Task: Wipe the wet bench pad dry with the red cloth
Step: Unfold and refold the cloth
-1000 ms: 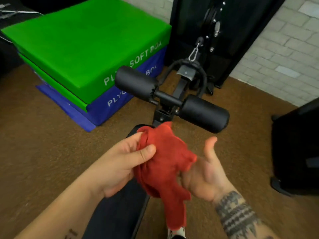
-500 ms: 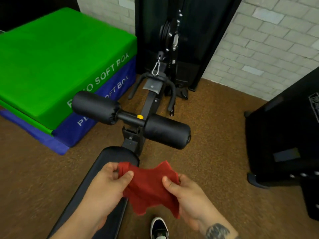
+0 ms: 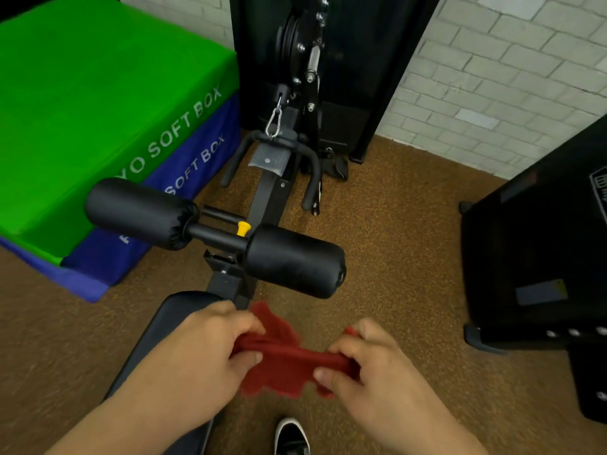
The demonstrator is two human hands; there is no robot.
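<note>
The red cloth (image 3: 283, 362) is stretched between both hands, just right of the black bench pad (image 3: 170, 318). My left hand (image 3: 203, 353) grips its left end above the pad's near-right edge. My right hand (image 3: 364, 366) grips the other end over the brown floor. The cloth is bunched along its top edge and hangs loose below. Most of the pad lies under my left forearm; I cannot see any wetness on it.
Two black foam rollers (image 3: 289, 261) cross the bench frame beyond the pad, with a yellow pin (image 3: 243, 228) between them. Green and blue soft boxes (image 3: 98, 126) stand at left, a cable machine (image 3: 305, 77) behind, a black machine (image 3: 538, 251) at right. A shoe (image 3: 290, 436) is below.
The cloth went from draped over my open right palm to being held by both hands and pulled taut. My hands moved apart and lower in the view; the view shifted toward the cable machine.
</note>
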